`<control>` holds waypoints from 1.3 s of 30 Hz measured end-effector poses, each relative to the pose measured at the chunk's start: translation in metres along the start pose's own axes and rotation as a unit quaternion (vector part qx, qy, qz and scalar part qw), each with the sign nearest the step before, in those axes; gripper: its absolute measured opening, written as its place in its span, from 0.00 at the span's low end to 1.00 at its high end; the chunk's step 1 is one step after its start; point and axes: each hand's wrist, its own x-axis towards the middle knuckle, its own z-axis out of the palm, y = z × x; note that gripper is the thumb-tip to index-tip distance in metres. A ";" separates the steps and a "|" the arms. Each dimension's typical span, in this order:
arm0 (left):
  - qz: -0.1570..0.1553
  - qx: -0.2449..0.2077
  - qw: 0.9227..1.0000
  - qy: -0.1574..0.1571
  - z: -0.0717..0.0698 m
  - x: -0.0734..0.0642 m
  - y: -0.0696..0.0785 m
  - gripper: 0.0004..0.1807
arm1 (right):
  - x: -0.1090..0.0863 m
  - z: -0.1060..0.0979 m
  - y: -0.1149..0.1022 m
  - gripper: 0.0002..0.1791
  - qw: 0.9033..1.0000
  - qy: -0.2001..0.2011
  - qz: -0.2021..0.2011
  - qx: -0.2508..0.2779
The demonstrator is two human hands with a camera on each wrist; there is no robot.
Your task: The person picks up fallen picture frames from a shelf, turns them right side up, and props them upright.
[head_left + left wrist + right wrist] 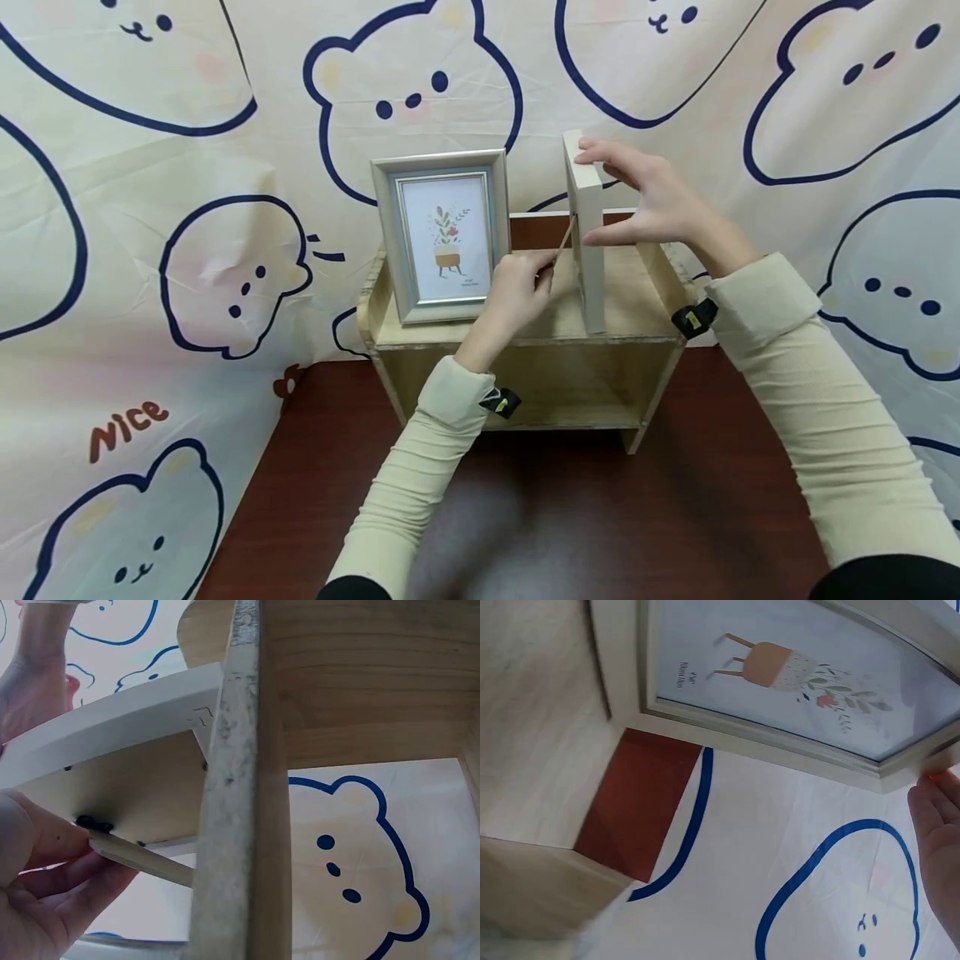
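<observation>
A white picture frame [592, 250] stands side-on on the right half of a small wooden shelf [633, 292]. My right hand [660, 200] grips its upper edge, fingers at the top and thumb lower on the side. With my left hand [517, 292] I pinch the thin support leg [146, 861] on its back, which is swung partly out from the backing [142, 784]. The right wrist view shows the front of this picture frame [757, 741], with a potted-plant print. A second, silvery picture frame [386, 242] stands at the shelf's left, facing me.
Raised side panels [663, 271] bound the shelf top, and an open compartment [577, 379] lies below. The shelf stands on a dark reddish-brown table [600, 508]. Behind it hangs a cloth [247, 383] printed with cartoon bears.
</observation>
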 end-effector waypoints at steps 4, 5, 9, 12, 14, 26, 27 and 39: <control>0.004 0.007 1.000 0.004 0.004 -0.004 0.001 0.10 | 0.006 -0.003 0.008 0.42 0.998 -0.030 -0.021 -0.043; 0.005 0.010 1.000 0.004 0.005 -0.004 0.001 0.10 | 0.007 -0.004 0.009 0.41 0.998 -0.037 -0.027 -0.052; 0.004 0.034 0.999 0.003 0.010 -0.005 0.004 0.09 | 0.009 -0.008 0.009 0.41 0.994 -0.061 -0.046 -0.084; 0.007 0.052 0.999 0.005 0.014 -0.004 0.005 0.10 | 0.008 -0.011 0.008 0.41 0.991 -0.076 -0.049 -0.101; 0.010 0.060 0.998 0.008 0.016 -0.003 0.005 0.10 | 0.007 -0.012 0.008 0.41 0.990 -0.082 -0.045 -0.108; -0.005 0.061 0.998 0.018 0.020 0.001 0.002 0.10 | 0.012 -0.020 0.011 0.44 0.987 -0.112 -0.024 -0.112; -0.005 0.056 0.998 0.027 0.021 0.000 0.002 0.11 | 0.011 -0.020 0.012 0.45 0.988 -0.120 -0.015 -0.101; -0.027 -0.031 0.997 0.062 0.035 -0.012 0.013 0.43 | 0.011 -0.016 0.022 0.47 0.989 -0.144 -0.002 -0.020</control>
